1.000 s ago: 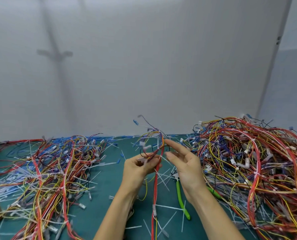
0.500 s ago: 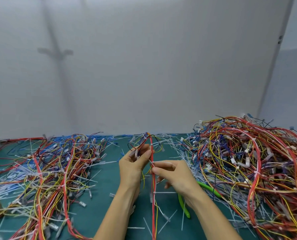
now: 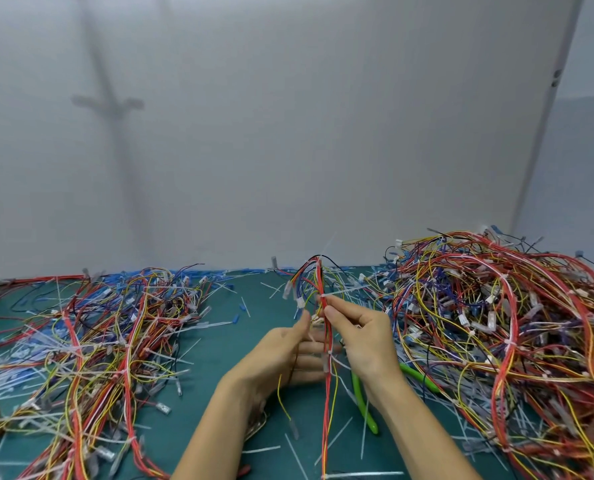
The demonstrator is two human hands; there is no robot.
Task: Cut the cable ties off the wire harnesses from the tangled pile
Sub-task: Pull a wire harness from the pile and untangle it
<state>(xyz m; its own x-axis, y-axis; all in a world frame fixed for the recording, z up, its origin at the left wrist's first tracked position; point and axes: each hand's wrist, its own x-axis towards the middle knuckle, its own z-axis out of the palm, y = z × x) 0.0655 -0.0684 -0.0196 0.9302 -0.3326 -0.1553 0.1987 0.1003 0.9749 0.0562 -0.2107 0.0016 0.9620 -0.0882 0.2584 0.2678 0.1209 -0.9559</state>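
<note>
Harness point(image 3: 327, 382) of red wires held upright over the bench point(image 3: 219, 358), left of the tangled pile point(image 3: 496, 323). Right hand point(image 3: 364, 337) pinches it near the top. Left hand point(image 3: 281, 355) is open, fingers point(image 3: 309, 348) straight behind the wires. Green-handled cutters point(image 3: 362, 401) lie beneath.

Single head view, facing forward-down, close over table point(image 3: 219, 358).

We count two piles of wire: the left pile point(image 3: 98, 341) out past the left grip point(image 3: 281, 355), the right pile point(image 3: 496, 323) out past the right grip point(image 3: 361, 337). One harness point(image 3: 327, 410) is pinched in the right grip. One cutter point(image 3: 363, 405) lies under that grip. Loose ties point(image 3: 260, 449) on the tabletop point(image 3: 212, 386) are more than we can count.
</note>
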